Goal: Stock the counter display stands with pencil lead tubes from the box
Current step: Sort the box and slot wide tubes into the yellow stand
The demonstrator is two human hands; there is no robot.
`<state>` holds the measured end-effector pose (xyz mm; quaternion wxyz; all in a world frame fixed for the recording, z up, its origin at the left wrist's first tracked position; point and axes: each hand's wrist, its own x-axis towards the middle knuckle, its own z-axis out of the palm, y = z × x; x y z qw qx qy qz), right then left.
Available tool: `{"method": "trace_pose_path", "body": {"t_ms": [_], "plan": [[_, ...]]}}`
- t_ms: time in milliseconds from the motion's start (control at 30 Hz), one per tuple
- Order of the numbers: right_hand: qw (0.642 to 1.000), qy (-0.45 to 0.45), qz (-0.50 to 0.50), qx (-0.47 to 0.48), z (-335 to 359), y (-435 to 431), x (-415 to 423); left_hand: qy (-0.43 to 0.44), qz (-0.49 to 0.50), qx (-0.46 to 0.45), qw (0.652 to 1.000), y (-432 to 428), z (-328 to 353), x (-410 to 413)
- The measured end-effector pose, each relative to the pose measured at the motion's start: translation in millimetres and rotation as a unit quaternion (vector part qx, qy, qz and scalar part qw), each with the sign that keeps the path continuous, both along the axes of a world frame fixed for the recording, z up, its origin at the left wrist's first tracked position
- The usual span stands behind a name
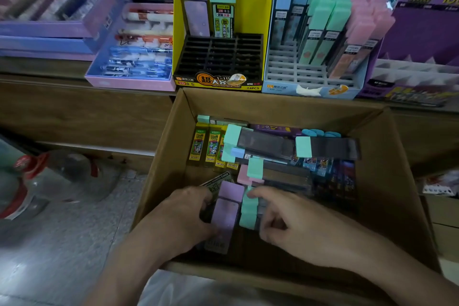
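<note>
Inside the cardboard box (159, 156), the left hand (188, 211) grips purple-capped lead tubes (224, 213) while the right hand (280, 218) pinches mint-capped tubes (249, 208). Gathering appears under way; next, they need lifting upright into the yellow stand (177, 32).

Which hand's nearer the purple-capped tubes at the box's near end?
Left. The left hand holds the purple-capped tubes from their left side; the right hand is further right, touching the mint-capped tubes that lie between.
</note>
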<state>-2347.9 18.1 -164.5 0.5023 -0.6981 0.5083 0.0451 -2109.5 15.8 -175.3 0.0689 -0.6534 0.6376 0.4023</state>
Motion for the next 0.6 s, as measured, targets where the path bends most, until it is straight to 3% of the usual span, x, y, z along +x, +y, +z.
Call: {"method": "trace_pose_path", "body": {"t_ms": [200, 333, 467, 600], "plan": [[1.0, 0.001, 0.014, -0.008, -9, -14, 30, 0.044, -0.016, 0.042, 0.998, -2, 4, -2], [0.999, -0.017, -0.017, -0.037, -10, -10, 24, 0.037, -0.012, 0.018, 0.999, -1, 0, 0], [0.996, 0.033, -0.072, -0.048, -6, -8, 0, 0.021, -0.011, 0.024, 0.999, -1, -6, 1], [0.993, 0.099, -0.054, 0.023, -3, -6, -24, 0.013, -0.014, 0.031, 0.999, -1, -10, 1]]}}
